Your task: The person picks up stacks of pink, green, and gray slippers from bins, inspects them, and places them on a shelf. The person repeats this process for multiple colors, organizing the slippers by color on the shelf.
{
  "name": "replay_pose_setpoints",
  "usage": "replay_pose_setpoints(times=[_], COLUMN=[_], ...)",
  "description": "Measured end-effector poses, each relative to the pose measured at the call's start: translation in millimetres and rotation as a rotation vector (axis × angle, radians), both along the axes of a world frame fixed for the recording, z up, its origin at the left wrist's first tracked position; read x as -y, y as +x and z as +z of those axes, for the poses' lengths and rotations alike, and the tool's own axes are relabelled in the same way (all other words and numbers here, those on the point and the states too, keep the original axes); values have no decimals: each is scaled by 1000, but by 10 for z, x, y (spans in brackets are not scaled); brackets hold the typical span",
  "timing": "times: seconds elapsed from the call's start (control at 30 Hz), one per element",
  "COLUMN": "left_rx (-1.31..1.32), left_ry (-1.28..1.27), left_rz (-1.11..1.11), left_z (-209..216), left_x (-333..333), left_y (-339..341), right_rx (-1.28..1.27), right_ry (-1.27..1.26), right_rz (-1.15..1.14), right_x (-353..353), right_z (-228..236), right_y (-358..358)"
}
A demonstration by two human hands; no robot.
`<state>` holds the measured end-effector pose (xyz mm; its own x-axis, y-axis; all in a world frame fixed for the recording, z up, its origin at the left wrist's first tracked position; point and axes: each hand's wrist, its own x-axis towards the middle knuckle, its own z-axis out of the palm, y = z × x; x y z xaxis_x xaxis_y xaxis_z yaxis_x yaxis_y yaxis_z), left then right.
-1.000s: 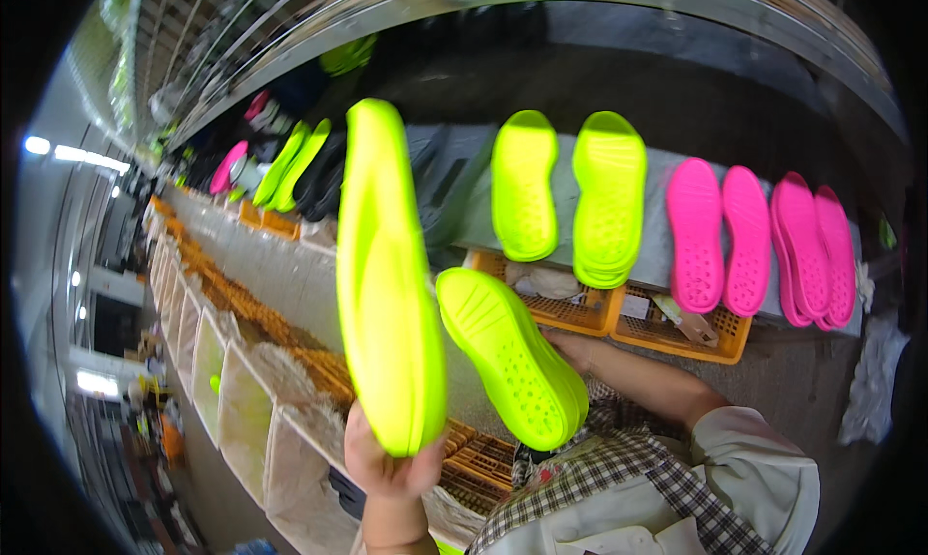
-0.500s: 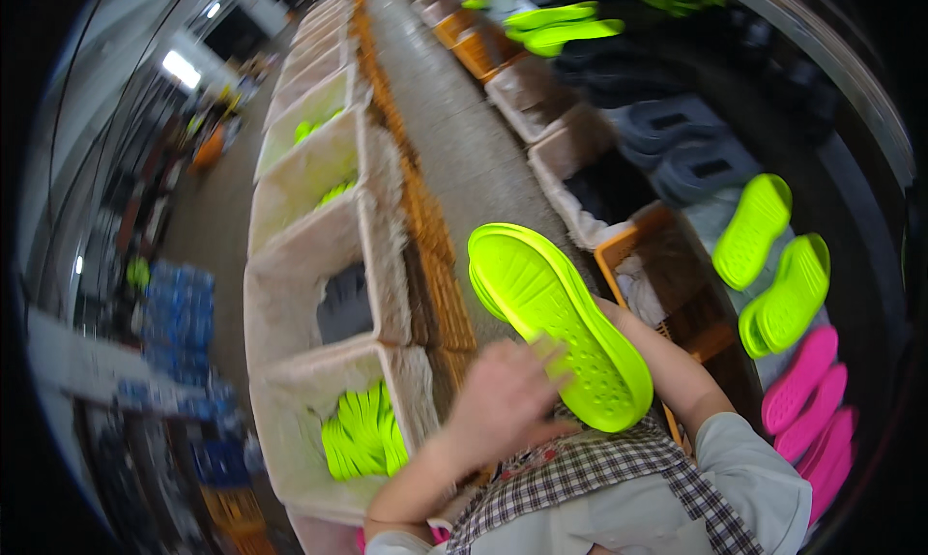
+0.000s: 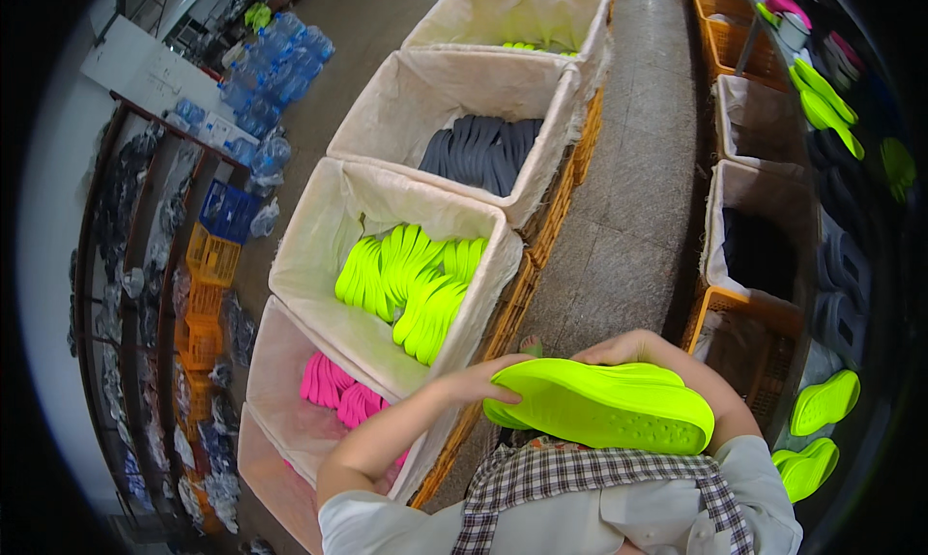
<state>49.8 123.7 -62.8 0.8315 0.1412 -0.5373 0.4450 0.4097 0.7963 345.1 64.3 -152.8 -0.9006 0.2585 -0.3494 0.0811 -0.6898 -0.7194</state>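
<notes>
A small stack of neon yellow-green shoe soles is held close in front of my checked apron, tilted so that the dimpled inside of the nearest one shows. My left hand grips the left end, its thumb lying over the edge and the other fingers mostly hidden. At the far side of the stack, my right hand bends round the soles, its fingertips out of sight behind them. To the left, a cloth-lined bin contains many yellow-green pieces. Pink pieces lie in the nearer bin beside it.
Farther along the row, another lined bin holds dark grey pieces. Orange crates and lined bins stand right of the aisle, beside a bench with yellow-green soles. Blue water bottles and a rack are at left.
My view has swung left toward the bins. The soles have turned from upright to lying sideways, lower against my apron. My left hand, blurred before, now grips their left end.
</notes>
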Motion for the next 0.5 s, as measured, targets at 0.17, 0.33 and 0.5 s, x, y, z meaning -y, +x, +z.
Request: replay_pose_setpoints(times=[0.17, 0.33, 0.5], left_rx=[14, 55, -479], left_ry=[142, 158, 1122], left_rz=[372, 1102, 1006], left_z=[-161, -77, -521], left_x=[132, -91, -1112], left_y=[-742, -1972, -2912], right_rx=[261, 422, 580], right_ry=[47, 83, -69], right_rz=[-576, -1304, -1303], right_x=[-666, -908, -550], right_z=[225, 237, -17], right_y=[-188, -151, -231])
